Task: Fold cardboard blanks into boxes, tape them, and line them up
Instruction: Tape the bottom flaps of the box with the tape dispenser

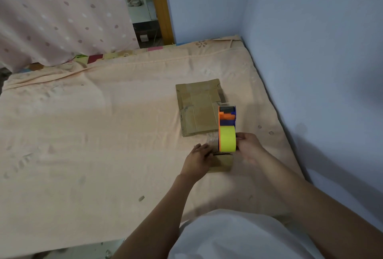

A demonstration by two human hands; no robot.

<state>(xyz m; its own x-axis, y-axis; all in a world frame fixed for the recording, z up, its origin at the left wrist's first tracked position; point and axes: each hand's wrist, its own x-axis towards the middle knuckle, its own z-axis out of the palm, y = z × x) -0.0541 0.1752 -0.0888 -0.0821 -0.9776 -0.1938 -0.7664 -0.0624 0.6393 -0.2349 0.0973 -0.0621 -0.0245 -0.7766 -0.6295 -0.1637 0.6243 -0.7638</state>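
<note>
Risk: tape may wrinkle or run off the seam if the small box (221, 163) shifts on the soft mattress (103, 134) (near its right edge). Right hand (249, 147) grips the tape dispenser (227, 132), fingers curled. Left hand (198, 160) presses the box; finger spread unclear. Flat blank (199, 107) lies just beyond.

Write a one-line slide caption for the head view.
Right hand holds a tape dispenser over a small cardboard box steadied by the left hand, flat blanks behind.
</note>
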